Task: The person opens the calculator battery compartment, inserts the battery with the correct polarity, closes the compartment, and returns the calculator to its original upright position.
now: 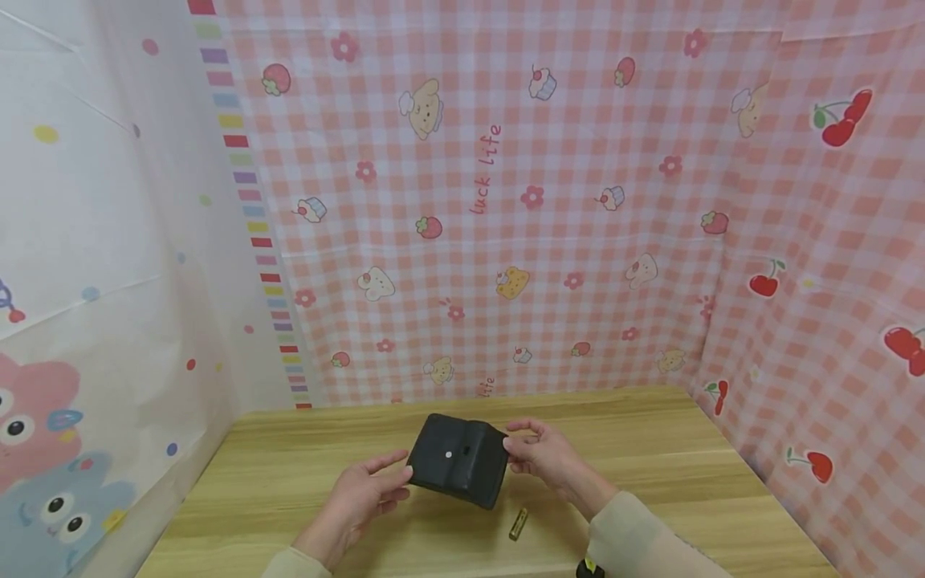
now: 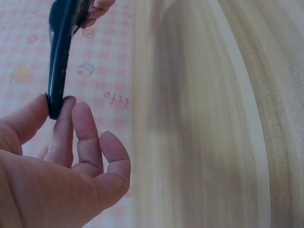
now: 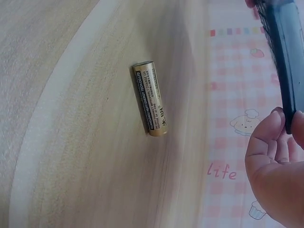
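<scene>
Both hands hold up a black, squarish flat device (image 1: pixel 435 457) by its opposite side edges, over the table. A raised ridge crosses the face seen in the head view, with a small white dot beside it and a dark opening in it. My left hand (image 1: pixel 364 494) pinches the left edge between thumb and index finger, other fingers loosely bent, as the left wrist view shows. At the right edge my right hand (image 1: pixel 545 457) pinches with thumb and fingers. A gold cylindrical battery (image 3: pixel 151 99) lies on the tabletop, below and nearer than the device.
The wooden table (image 1: pixel 275 474) runs back to a pink checked cloth (image 1: pixel 477 241). Another cloth (image 1: pixel 817 321) hangs on the right, and a white printed one (image 1: pixel 108 241) on the left. A small black-and-yellow object (image 1: pixel 589 569) shows at the front edge, partly cut off by the frame.
</scene>
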`<state>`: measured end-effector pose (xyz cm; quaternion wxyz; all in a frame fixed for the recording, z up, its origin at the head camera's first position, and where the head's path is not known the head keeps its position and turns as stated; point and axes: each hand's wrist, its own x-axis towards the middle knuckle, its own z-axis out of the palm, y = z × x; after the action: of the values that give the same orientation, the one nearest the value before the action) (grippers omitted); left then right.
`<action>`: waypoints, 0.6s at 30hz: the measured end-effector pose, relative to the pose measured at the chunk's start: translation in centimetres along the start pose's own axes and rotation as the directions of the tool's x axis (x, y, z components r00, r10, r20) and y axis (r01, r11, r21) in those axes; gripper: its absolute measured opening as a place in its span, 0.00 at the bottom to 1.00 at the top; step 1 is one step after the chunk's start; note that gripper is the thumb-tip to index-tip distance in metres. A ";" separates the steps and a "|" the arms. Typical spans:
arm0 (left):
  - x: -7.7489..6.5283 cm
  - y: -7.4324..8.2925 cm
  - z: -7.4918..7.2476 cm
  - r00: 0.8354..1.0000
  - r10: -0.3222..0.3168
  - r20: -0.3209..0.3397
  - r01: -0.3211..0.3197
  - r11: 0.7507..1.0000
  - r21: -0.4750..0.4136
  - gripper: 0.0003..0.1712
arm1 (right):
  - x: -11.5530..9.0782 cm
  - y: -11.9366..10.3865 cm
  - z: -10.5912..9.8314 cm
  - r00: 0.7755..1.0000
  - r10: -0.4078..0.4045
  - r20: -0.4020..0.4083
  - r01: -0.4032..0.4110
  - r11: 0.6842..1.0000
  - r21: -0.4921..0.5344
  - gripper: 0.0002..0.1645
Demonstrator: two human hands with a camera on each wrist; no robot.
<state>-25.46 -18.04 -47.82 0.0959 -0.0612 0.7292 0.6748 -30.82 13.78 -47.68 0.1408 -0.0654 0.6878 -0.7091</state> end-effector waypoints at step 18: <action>0.0 -0.1 0.1 0.999 -0.031 0.012 0.031 0.998 0.045 0.31 | 0.1 -0.4 0.0 0.999 0.029 -0.017 -0.029 1.000 -0.009 0.23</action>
<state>-25.45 -17.95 -47.88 0.1125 -0.0660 0.7426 0.6569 -30.92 13.81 -47.32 0.1449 -0.0500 0.6930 -0.7045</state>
